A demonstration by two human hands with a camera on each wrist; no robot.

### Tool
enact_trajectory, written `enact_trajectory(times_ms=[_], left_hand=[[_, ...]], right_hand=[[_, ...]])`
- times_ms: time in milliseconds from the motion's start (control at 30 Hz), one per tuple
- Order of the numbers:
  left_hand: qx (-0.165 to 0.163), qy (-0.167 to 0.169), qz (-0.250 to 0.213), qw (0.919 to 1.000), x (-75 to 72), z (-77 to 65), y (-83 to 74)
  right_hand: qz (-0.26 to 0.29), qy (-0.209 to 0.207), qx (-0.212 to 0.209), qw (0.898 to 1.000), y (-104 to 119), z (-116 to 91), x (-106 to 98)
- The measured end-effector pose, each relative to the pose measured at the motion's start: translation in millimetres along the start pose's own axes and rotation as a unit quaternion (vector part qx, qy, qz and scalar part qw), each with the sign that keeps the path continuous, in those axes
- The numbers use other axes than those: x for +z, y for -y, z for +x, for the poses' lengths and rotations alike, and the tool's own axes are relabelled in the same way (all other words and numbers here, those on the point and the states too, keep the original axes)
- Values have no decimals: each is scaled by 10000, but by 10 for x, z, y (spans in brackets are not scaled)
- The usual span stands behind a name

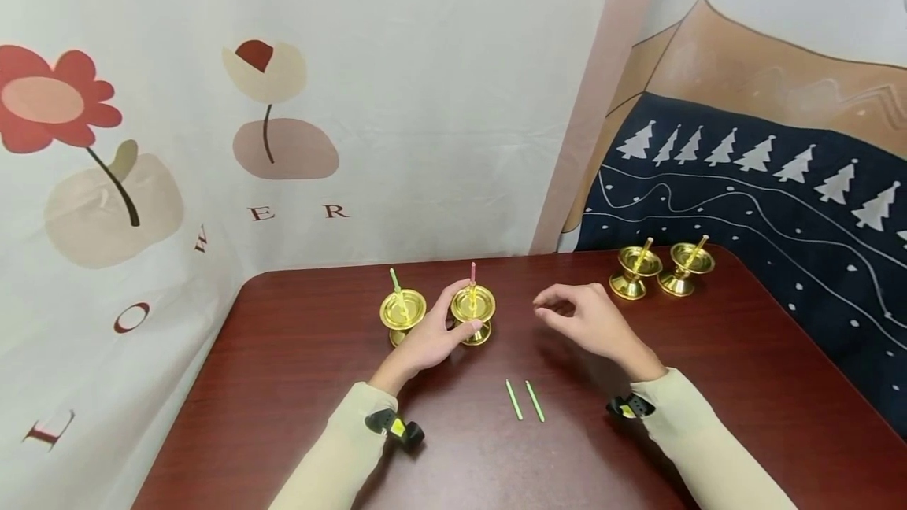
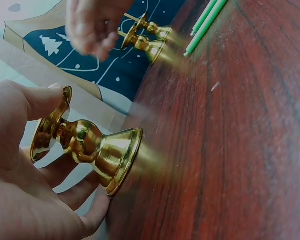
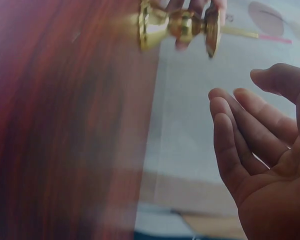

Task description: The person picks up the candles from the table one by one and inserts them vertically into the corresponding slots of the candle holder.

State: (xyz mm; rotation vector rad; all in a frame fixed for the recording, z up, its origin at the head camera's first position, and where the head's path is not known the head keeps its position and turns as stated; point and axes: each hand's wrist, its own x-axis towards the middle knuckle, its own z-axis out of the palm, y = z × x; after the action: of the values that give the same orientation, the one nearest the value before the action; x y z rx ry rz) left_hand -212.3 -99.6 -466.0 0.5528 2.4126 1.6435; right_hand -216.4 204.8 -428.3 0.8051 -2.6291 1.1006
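Observation:
My left hand grips a gold candle holder that stands upright. The thumb lies on its dish rim and the fingers wrap round behind it. A thin pink candle rises from this holder's centre. Just to the left, partly hidden behind my wrist, stands a second gold holder with a light green candle in it. Right of the gripped holder, my right hand hovers over the table, fingers loosely bent and nothing in them. Two loose green candles lie side by side between my forearms.
Two more gold holders, one beside the other, stand at the back right corner, each with a gold spike but no coloured candle. Behind the dark red table hangs a printed white curtain; a dark blue cloth borders the right.

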Motion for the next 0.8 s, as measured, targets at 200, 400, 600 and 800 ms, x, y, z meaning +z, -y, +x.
enact_trajectory(times_ms=[200, 400, 600, 800], left_hand=[[-137, -128, 0, 9998, -9, -12, 1], [-265, -228, 177, 9992, 27, -47, -26], [-70, -431, 427, 9981, 82, -74, -33], [-277, -645, 309, 9971, 136, 1, 171]], right_hand=[[-494, -835, 479, 9941, -239, -186, -264], [-710, -2619, 1178, 9552, -480, -278, -508], [-746, -2873, 2241, 9283, -652, -269, -653], [-525, -2250, 2992, 9258, -779, -228, -679]])
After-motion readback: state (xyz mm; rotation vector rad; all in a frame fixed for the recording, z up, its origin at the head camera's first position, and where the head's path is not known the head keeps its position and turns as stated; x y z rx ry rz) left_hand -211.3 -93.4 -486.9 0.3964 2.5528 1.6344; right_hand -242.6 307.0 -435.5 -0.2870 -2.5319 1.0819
